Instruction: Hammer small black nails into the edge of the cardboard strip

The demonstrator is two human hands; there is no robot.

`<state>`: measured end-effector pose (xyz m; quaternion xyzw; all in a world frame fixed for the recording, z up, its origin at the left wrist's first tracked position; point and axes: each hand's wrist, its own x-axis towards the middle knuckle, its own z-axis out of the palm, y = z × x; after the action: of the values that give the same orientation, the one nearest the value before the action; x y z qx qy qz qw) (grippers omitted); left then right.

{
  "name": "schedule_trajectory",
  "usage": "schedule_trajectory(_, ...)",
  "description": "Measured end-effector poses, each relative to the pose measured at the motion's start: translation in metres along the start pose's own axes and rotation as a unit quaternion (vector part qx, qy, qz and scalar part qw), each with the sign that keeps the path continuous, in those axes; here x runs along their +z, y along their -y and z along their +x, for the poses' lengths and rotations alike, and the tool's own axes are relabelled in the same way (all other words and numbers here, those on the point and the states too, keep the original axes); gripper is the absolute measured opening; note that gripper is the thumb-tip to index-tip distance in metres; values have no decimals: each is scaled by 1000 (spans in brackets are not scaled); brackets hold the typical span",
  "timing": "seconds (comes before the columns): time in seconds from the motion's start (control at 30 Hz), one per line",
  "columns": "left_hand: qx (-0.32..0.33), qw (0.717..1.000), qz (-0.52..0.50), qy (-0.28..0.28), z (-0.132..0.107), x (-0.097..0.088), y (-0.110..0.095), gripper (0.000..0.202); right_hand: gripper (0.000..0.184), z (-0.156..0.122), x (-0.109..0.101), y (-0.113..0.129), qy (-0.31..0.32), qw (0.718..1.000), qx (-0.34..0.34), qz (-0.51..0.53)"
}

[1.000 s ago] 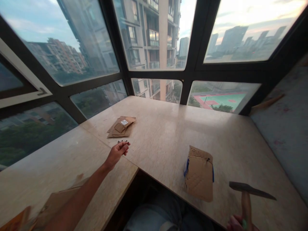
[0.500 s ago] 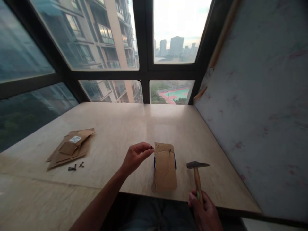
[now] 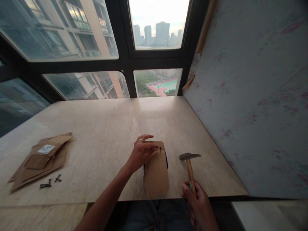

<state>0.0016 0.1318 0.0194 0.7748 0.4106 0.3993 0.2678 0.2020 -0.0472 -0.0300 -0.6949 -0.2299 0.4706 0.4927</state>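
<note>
The left hand (image 3: 141, 154), near the centre of the frame, covers the upper left corner of a cardboard-topped block (image 3: 157, 176) that lies on the tabletop (image 3: 108, 128). Its thumb and forefinger are pinched together, seemingly on a small dark piece (image 3: 157, 146), mostly hidden by the fingertips; the other fingers extend loosely. Just beside it, a dark nail (image 3: 160, 149) stands in the cardboard. Blue edges (image 3: 166, 159) show from beneath, the rest concealed. At lower right, the right hand (image 3: 198, 199) is closed around a hammer (image 3: 190, 171), hiding much of its handle; the forearm is cut off below. At left lie flat brown packets (image 3: 38, 160), one labelled, their contents out of sight, with loose dark fasteners (image 3: 49, 183) near them.
</note>
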Motion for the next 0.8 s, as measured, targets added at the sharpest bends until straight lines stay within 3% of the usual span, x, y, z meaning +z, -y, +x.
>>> schedule_trajectory(0.37, 12, 1000, 19, -15, -3, 11, 12, 12, 52, -2, 8, 7, 13, 999, -3, -34)
schedule_trajectory(0.8, 69, 995, 58, -28, -4, 13, 8, 19, 52, 1, 8, 4, 8, 1000, -9, -29)
